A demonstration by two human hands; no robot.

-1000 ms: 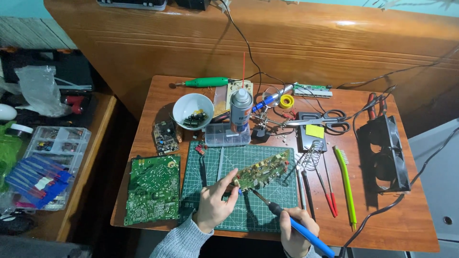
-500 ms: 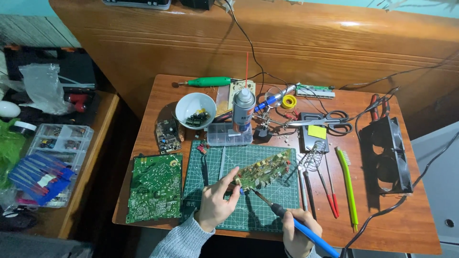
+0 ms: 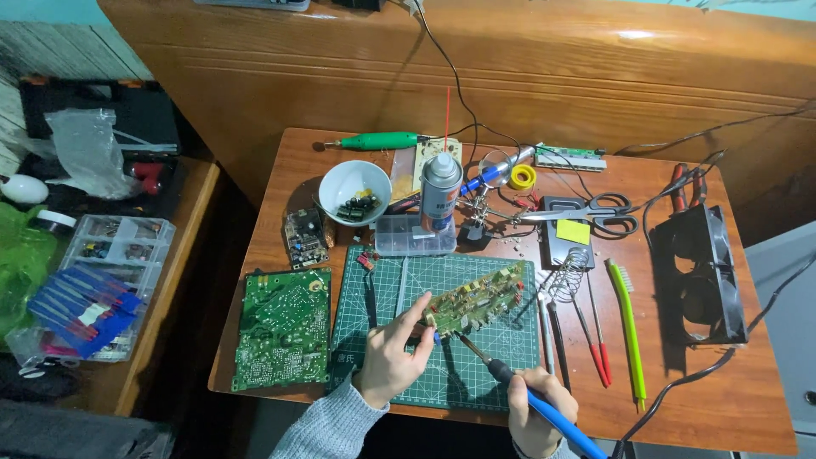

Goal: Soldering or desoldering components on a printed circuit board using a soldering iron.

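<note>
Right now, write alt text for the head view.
Left hand steadies a circuit board on a green cutting mat while the right hand points a blue soldering iron at it; tools crowd the wooden table.

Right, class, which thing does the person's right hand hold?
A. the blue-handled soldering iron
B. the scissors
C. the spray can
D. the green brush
A: the right hand grips the blue-handled soldering iron, its tip at the circuit board that the left hand steadies on the green mat.
</note>
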